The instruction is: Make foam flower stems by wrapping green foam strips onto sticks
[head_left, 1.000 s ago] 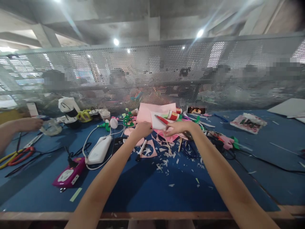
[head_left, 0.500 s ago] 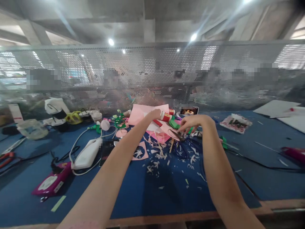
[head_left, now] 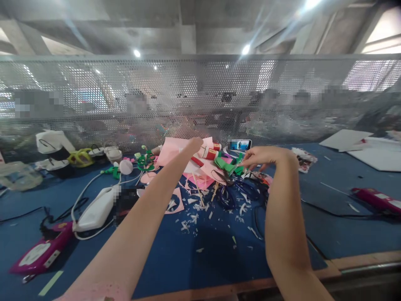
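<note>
My left hand reaches to the pile of pink paper, beside a white roll with a red and yellow label. Its fingers are turned away and hidden. Over the green paper pieces hovers my right hand, its fingers bent downward and apart, fingertips at the edge of the green. Scissors with dark blue handles lie just below, blades over a pale pink paper piece. A large pink sheet is at the back. Two thin wooden sticks poke out toward me.
White paper scraps litter the blue tabletop. A phone leans near the perforated screen. At left are a white power bank-like box, a purple device and green craft stems. White sheets lie far right.
The view has swung slightly right. My right hand has moved away from the scissors, right and slightly up to the green paper. My left hand stays by the pink sheet. The phone's picture differs.
</note>
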Demonstrator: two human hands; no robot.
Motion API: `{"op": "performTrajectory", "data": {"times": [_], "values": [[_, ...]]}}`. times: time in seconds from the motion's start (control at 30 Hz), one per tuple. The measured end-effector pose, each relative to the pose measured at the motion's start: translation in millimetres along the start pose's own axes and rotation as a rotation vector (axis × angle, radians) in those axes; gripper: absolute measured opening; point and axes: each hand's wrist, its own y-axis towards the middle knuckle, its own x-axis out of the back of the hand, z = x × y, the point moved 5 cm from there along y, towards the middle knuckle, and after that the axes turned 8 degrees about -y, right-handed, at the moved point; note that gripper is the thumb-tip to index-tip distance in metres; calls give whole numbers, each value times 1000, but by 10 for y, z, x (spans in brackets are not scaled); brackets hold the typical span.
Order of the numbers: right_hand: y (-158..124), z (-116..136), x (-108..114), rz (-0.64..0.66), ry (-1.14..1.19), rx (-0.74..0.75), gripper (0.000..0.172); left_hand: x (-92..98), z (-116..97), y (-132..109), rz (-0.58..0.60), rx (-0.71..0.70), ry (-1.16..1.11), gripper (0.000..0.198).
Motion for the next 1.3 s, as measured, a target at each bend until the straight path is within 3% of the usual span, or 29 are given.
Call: {"op": "performTrajectory", "data": {"times": [0.1, 0.2, 0.33, 0.4, 0.57, 0.67, 0.73, 0.83, 1.07, 1.3], "values": [[56, -52, 23, -15, 13, -28, 40, 106, 71, -142, -198, 85, -180, 32], [83, -70, 42, -49, 10, -35, 44, 42, 118, -504, -322, 120, -385, 31], [27, 68, 0, -47, -80, -12, 44, -170, 142, -1153, -321, 96, -656, 34], [-8, 185, -52, -43, -201, -16, 42, -188, 153, -1463, -315, 72, -757, 42], [64, 375, -369, -106, -438, -46, 40, 122, 145, -1954, -345, -58, -984, 76], [173, 290, -752, -129, -489, -87, 52, 279, 118, -2070, -331, -108, -1051, 60], [225, 171, -1000, -154, -512, -145, 69, 276, 88, -2100, -259, -114, -1103, 47], [255, 45, -1230, -231, -534, -192, 73, 229, 32, -2116, -178, -144, -1168, 44], [203, 104, -1354, -329, -515, -210, 73, 301, 92, -2118, -152, -150, -1201, 58], [248, 186, -1495, -379, -319, -172, 60, 336, 204, -2111, -259, -137, -1131, 51]]}}
